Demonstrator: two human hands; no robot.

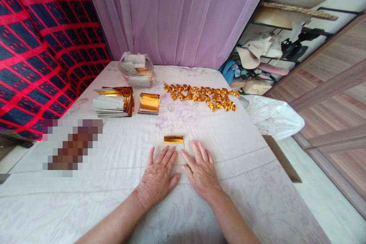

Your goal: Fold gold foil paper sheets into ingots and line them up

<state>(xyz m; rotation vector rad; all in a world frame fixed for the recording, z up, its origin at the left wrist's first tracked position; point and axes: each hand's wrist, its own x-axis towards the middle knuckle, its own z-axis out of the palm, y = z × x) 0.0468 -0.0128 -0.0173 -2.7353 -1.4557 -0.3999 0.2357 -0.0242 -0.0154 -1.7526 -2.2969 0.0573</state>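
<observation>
1. Lying flat on the white floral cloth of the table [120,160], a small gold foil strip [173,140] sits just beyond the fingertips of both hands, its long edge running crosswise to the person.

2. Resting palm-down, the left hand [158,177] has its fingers spread loosely on the cloth, holding nothing; its fingertips stop just short of the strip.

3. Mirroring it, the right hand [201,171] lies flat and open, fingers slightly fanned, empty too, thumbs of the two hands nearly meeting.

4. Judging from this pose, a clean fold would call for squaring the strip first, then pressing with the fingertips from the middle outward so the foil creases sharply and does not slip on the soft cloth.

5. Farther back, a short stack of gold sheets [149,103] and a thicker bundle of gold-and-white paper [114,102] wait on the left side.

6. Beyond those, a clear plastic bag of paper [136,70] stands near the lilac curtain [177,15].

7. Spread in rows on the right, folded gold pieces [201,95] lie well apart from the hands.
</observation>
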